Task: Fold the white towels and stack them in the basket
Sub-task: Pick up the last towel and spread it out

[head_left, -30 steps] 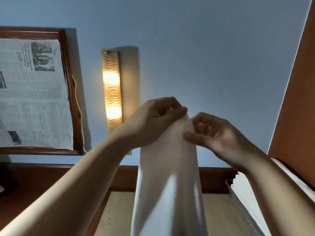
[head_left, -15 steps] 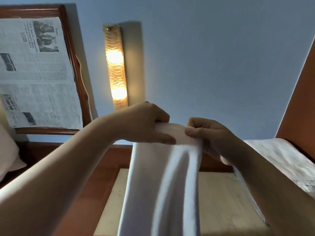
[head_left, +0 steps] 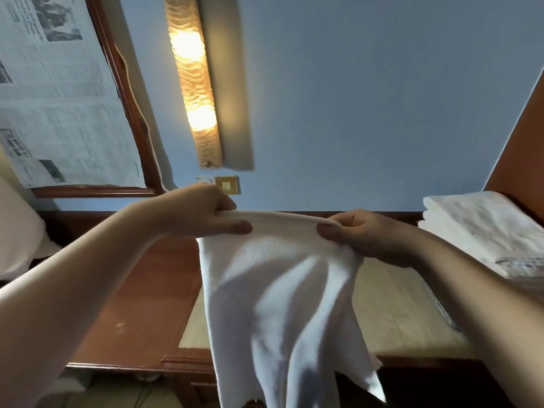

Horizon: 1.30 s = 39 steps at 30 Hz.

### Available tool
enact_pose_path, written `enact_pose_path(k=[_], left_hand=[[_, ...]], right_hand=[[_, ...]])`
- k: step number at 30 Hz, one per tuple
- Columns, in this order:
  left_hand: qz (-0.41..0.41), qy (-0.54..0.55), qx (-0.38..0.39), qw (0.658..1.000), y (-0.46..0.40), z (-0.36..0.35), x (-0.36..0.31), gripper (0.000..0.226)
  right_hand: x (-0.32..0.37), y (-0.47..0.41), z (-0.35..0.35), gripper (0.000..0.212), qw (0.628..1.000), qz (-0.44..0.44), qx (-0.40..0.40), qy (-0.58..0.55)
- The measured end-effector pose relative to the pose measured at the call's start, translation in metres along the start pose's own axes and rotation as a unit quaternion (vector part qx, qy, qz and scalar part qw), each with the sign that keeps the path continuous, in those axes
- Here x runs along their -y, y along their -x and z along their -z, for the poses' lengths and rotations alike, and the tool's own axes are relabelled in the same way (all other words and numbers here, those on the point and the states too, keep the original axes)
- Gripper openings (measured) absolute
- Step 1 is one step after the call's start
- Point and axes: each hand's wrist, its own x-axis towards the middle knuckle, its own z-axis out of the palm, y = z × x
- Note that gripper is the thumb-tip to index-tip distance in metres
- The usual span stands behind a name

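The person is in the middle of folding one white towel (head_left: 282, 293), which is held up in the air in the centre of the frame, above the desk (head_left: 391, 307). The step in hand looks like spreading the top edge taut between the two hands so the cloth hangs straight. Below that edge the towel falls in loose, uneven folds, and its ragged lower corners dangle toward the bottom of the frame, in front of the desk's front edge.

The left hand (head_left: 203, 213), left of centre, is clamped on the top edge, with the thumb laid along the near side and the fingers curled behind. The right hand (head_left: 368, 234), right of centre, pinches the other end of the same edge, thumb in front and fingers wrapped round a gathered bunch of cloth. The two hands are apart, with a short span of taut hem between them.

At the right edge of the frame a stack of folded towels (head_left: 482, 231) sits in what seems to be the basket (head_left: 438, 304), whose mesh wall shows just below the right forearm.

The next move likely calls for evening out the hanging cloth, then bringing the hands together to halve it, or lowering it flat onto the desk. The bunched right end may need to be smoothed first, or the fold could come out crooked.
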Motion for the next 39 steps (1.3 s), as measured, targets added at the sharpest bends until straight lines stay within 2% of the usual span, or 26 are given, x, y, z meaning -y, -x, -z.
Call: enact_pose_path(k=[2,4,5,7,8,9,10,11,12,13,14,16,19,20,21,22,24,25,26,27,29,31,33,34,37,39], left_hand=[[0.001,0.037,0.027,0.999,0.01,-0.004,-0.003,0.055],[-0.032,0.192,0.067,0.979,0.023,-0.009,-0.007,0.039],[-0.044,0.298,0.095,0.949,0.03,-0.013,-0.009,0.034],[-0.018,0.451,0.133,0.883,0.04,-0.025,-0.013,0.029],[0.011,0.472,0.138,0.87,0.043,-0.033,-0.014,0.03],[0.042,0.455,0.136,0.879,0.043,-0.039,-0.013,0.033],[0.069,0.378,0.128,0.914,0.043,-0.045,-0.011,0.035],[0.083,0.262,0.112,0.955,0.042,-0.05,-0.004,0.04],[0.083,0.144,0.095,0.982,0.041,-0.054,0.004,0.048],[0.076,0.057,0.076,0.993,0.039,-0.059,0.012,0.057],[0.07,0.011,0.056,0.996,0.039,-0.063,0.018,0.063],[0.048,-0.016,0.016,0.999,0.04,-0.068,0.025,0.059],[0.041,-0.019,0.003,0.999,0.043,-0.073,0.035,0.046],[0.043,-0.027,0.004,0.999,0.043,-0.077,0.04,0.047],[0.041,-0.045,-0.003,0.998,0.042,-0.08,0.044,0.049],[0.032,-0.07,-0.033,0.997,0.041,-0.083,0.047,0.052],[-0.002,-0.115,-0.172,0.978,0.04,-0.086,0.055,0.053],[-0.01,-0.133,-0.252,0.958,0.042,-0.084,0.059,0.048],[-0.007,-0.144,-0.31,0.94,0.044,-0.083,0.065,0.044],[0.001,-0.146,-0.327,0.934,0.048,-0.083,0.072,0.043],[0.005,-0.147,-0.279,0.949,0.055,-0.089,0.085,0.05],[-0.003,-0.163,-0.181,0.97,0.062,-0.1,0.096,0.062],[-0.003,-0.168,-0.13,0.977,0.068,-0.11,0.108,0.058],[0.016,-0.161,-0.126,0.979,0.071,-0.111,0.115,0.055],[0.117,-0.101,-0.134,0.979,0.087,-0.108,0.136,0.052],[0.189,-0.072,-0.128,0.971,0.098,-0.105,0.151,0.047]], right_hand=[[-0.008,0.003,-0.001,0.044,0.997,-0.025,0.065,0.021],[-0.018,0.007,0.01,0.052,0.991,-0.06,0.109,0.042],[-0.02,0.008,0.016,0.057,0.99,-0.071,0.11,0.052],[-0.023,0.009,0.026,0.057,0.991,-0.061,0.054,0.109],[-0.025,0.007,0.027,0.056,0.986,-0.052,0.005,0.158],[-0.026,0.003,0.027,0.058,0.976,-0.05,-0.045,0.208],[-0.031,-0.001,0.025,0.06,0.962,-0.062,-0.075,0.255],[-0.036,-0.005,0.022,0.062,0.948,-0.079,-0.083,0.297],[-0.044,-0.006,0.02,0.064,0.939,-0.091,-0.083,0.321],[-0.05,-0.005,0.018,0.066,0.936,-0.087,-0.101,0.326],[-0.054,-0.003,0.017,0.068,0.939,-0.066,-0.134,0.31],[-0.057,0.007,0.018,0.071,0.954,-0.022,-0.169,0.247],[-0.055,0.02,0.015,0.073,0.959,-0.068,-0.057,0.268],[-0.057,0.022,0.013,0.072,0.954,-0.084,-0.048,0.285],[-0.058,0.024,0.012,0.071,0.951,-0.078,-0.08,0.289],[-0.058,0.024,0.011,0.07,0.946,-0.053,-0.147,0.284],[-0.057,0.021,0.012,0.068,0.918,-0.004,-0.283,0.277],[-0.054,0.019,0.012,0.068,0.912,-0.005,-0.299,0.28],[-0.052,0.018,0.012,0.07,0.913,-0.023,-0.284,0.292],[-0.053,0.018,0.013,0.069,0.915,-0.054,-0.247,0.315],[-0.058,0.022,0.017,0.066,0.913,-0.098,-0.204,0.34],[-0.059,0.028,0.023,0.045,0.899,-0.097,-0.251,0.346],[-0.06,0.029,0.027,0.019,0.883,-0.104,-0.289,0.355],[-0.064,0.03,0.027,0.017,0.882,-0.12,-0.288,0.353],[-0.089,0.038,0.035,0.028,0.878,-0.171,-0.27,0.357],[-0.097,0.045,0.044,0.029,0.869,-0.163,-0.306,0.354]])
